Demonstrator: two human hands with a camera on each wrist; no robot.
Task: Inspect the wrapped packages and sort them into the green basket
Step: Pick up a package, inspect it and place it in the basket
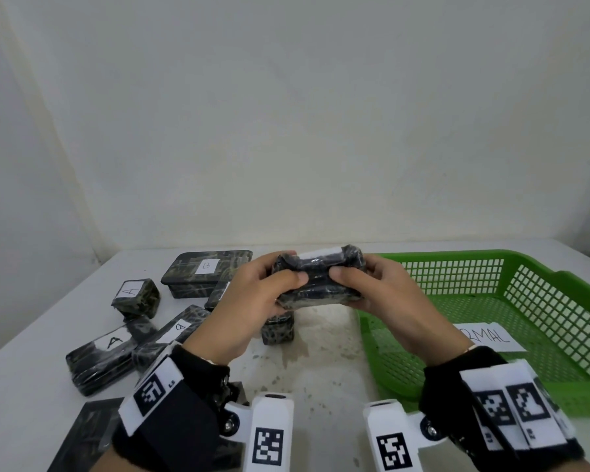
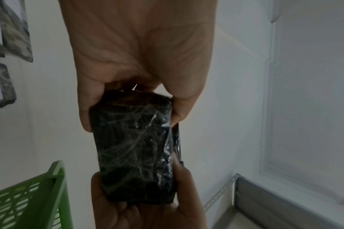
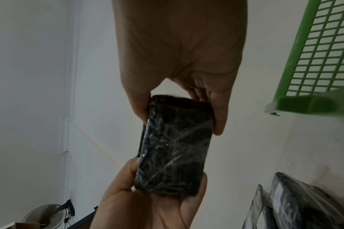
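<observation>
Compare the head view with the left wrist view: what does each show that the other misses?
Only the head view shows the lettered labels on the table packages, the paper sheet in the green basket, and the wrist rigs. Only the left wrist view shows the held package's underside wrap and the left hand's palm. Both show the left hand and the right hand gripping that package.

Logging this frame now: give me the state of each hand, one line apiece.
Left hand: grips the left end of the wrapped package.
Right hand: grips the right end of the same package.
</observation>
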